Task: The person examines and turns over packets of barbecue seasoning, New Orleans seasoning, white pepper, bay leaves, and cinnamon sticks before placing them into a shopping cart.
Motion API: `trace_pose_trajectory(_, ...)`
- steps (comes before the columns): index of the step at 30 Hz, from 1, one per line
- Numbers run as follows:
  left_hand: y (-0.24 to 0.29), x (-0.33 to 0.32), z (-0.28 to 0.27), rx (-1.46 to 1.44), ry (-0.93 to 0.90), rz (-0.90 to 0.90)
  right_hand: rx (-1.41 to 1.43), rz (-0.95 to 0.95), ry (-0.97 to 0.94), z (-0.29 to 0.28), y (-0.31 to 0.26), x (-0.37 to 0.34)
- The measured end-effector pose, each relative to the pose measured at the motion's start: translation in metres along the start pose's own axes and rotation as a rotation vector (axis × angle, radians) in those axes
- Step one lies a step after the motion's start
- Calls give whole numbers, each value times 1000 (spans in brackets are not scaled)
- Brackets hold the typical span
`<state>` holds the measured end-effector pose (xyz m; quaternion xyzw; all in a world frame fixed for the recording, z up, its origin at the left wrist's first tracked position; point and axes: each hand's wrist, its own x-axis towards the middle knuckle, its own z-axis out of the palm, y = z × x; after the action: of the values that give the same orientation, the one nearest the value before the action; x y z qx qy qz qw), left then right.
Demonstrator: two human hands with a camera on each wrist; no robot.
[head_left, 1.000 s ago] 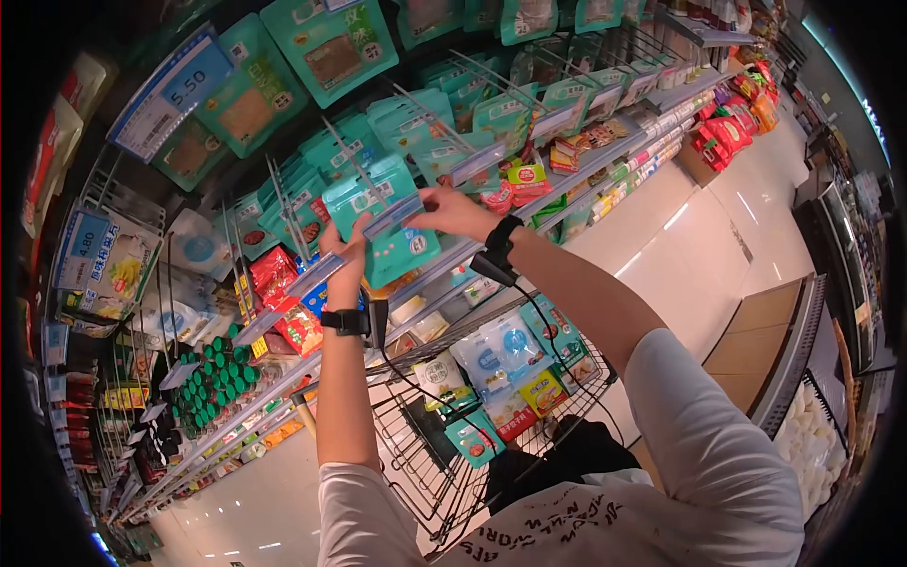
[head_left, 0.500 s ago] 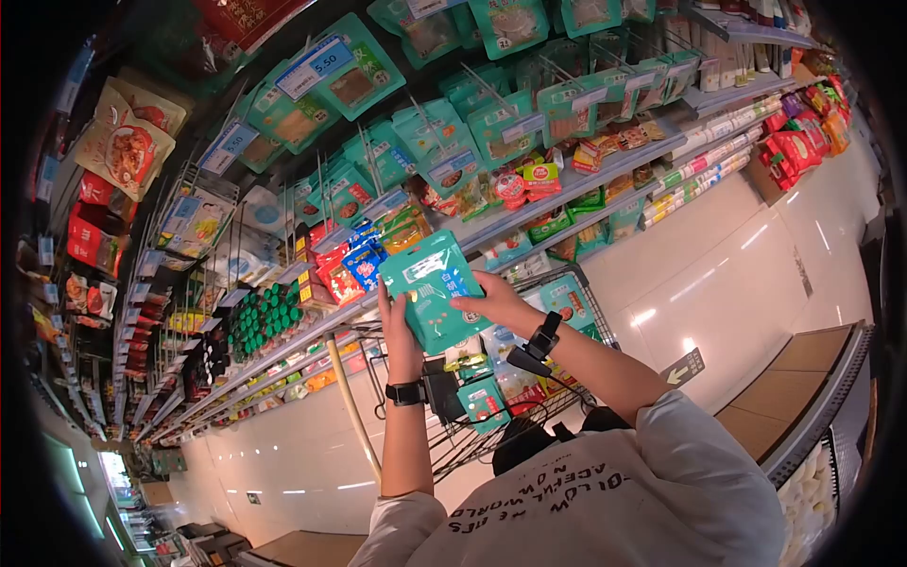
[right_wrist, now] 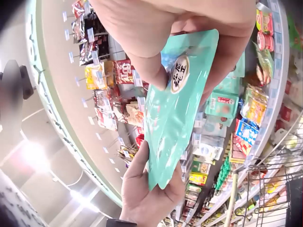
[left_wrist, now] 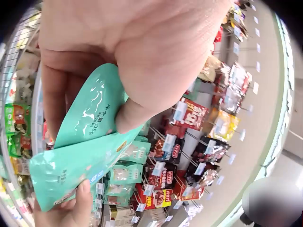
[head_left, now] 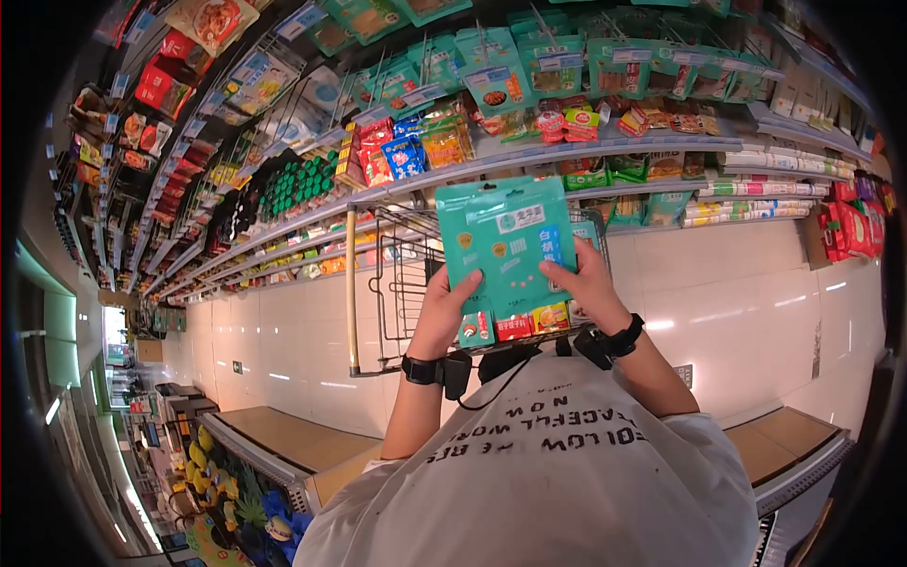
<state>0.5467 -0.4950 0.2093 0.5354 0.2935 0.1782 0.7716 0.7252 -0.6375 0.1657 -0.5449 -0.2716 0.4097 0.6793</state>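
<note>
Both hands hold a flat teal spice pouch (head_left: 505, 244) in front of the chest, its printed face toward the head camera. My left hand (head_left: 444, 310) grips its lower left edge, thumb on the front. At the lower right edge, my right hand (head_left: 597, 288) pinches it the same way. In the left wrist view the pouch (left_wrist: 90, 118) bends with a crease, the left thumb (left_wrist: 130, 118) pressing on it. The right wrist view shows an oval label on the pouch (right_wrist: 173, 127) beside the right thumb. The fingers behind it are mostly hidden in the head view.
A wire shopping cart (head_left: 351, 293) stands below the pouch, with a red box (head_left: 515, 328) and a yellow packet (head_left: 550, 317) inside. Ahead runs a shelf (head_left: 614, 146) of packets, with teal pouches (head_left: 496, 80) on hooks above. Low brown display platforms (head_left: 293, 437) stand behind.
Earlier both hands were at the rack hooks with the teal pouch. It has come off the rack, back toward the chest over the cart, and the head view has turned.
</note>
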Motion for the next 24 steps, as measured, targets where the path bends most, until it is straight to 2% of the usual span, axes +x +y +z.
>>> trace_pose_trajectory(4,29,-19,13,71,11,76,102,-95,60,1,-16,-12)
trace_pose_trajectory(10,48,-42,23,272,-52,251,173,-124,-77,-7,-42,-29)
trace_pose_trajectory(16,53,-44,30,346,-73,266,148,-80,-52,-16,-37,-37)
trace_pose_trajectory(19,55,-42,35,348,-53,211,242,-116,-33,-17,-34,-39)
trace_pose_trajectory(24,52,-33,37,280,64,149,316,-111,51,-20,-37,-38)
